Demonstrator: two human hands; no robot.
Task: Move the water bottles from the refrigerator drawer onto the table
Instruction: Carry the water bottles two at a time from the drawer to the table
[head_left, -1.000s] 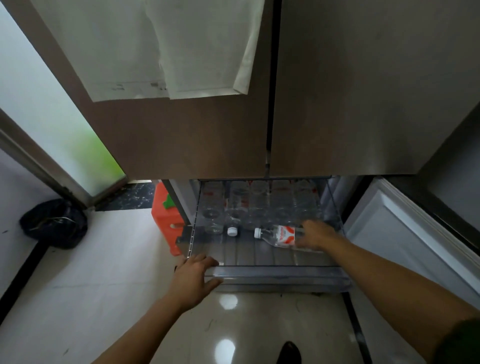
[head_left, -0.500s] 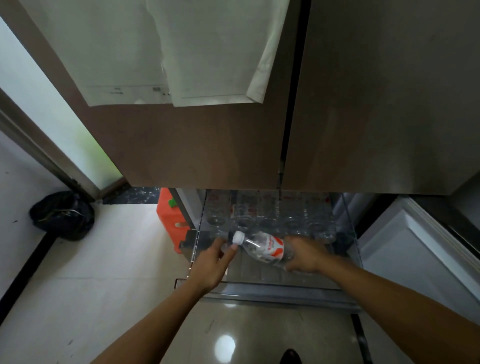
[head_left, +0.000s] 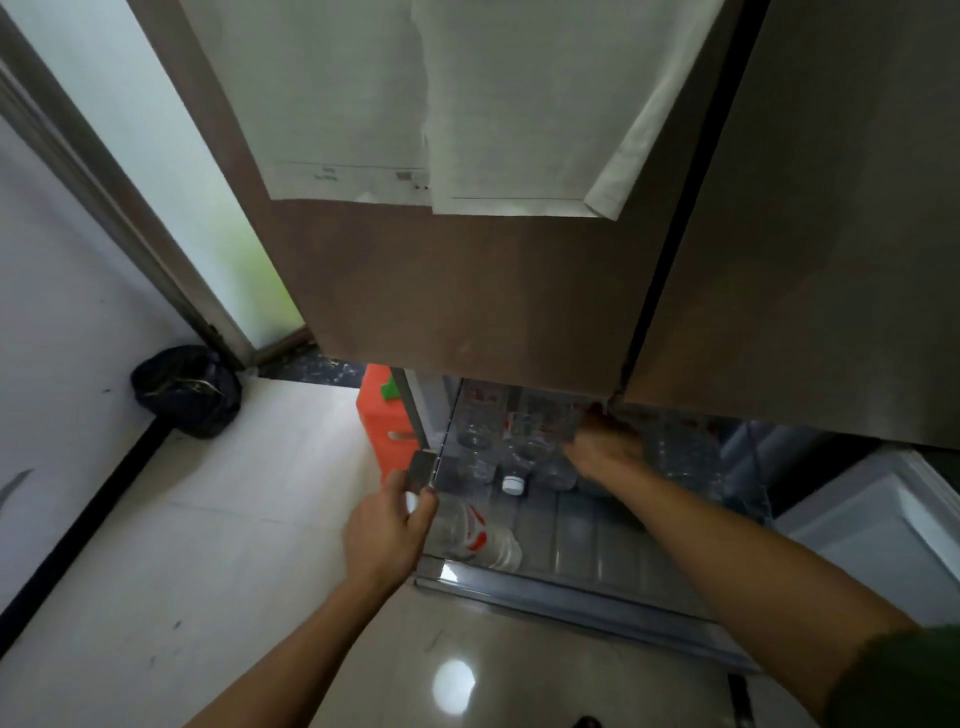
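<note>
Clear fridge drawer (head_left: 597, 538), water bottles (head_left: 524, 441) inside.

Left hand (head_left: 387, 525) grips a red-labelled bottle (head_left: 480, 538) by its neck; right hand (head_left: 605, 449) is among the standing bottles (head_left: 477, 431) in the drawer (head_left: 571, 597) (grip hidden).

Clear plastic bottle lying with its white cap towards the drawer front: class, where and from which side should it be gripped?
Grip the clear plastic bottle at the neck just behind its white cap, coming from above at the front of the drawer. It seems to lie cap-forward, its body crowded by the other bottles behind, so the neck looks freest.
</note>
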